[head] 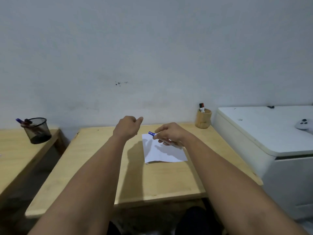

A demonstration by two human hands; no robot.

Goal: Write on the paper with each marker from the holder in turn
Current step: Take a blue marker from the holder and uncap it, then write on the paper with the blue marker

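A white sheet of paper (162,154) lies on the wooden table (135,175). Above its far edge, my right hand (171,134) grips a marker with a blue cap (152,133) pointing left. My left hand (127,127) hovers to the left of the paper, fingers loosely curled and holding nothing. A wooden holder (203,118) stands at the table's far right corner with one marker (201,107) showing a black and red top.
A black mesh cup (38,131) with a blue marker and other pens sits on a second wooden table (15,150) at the left. A white cabinet (271,133) stands to the right, with a white controller (304,124) on top.
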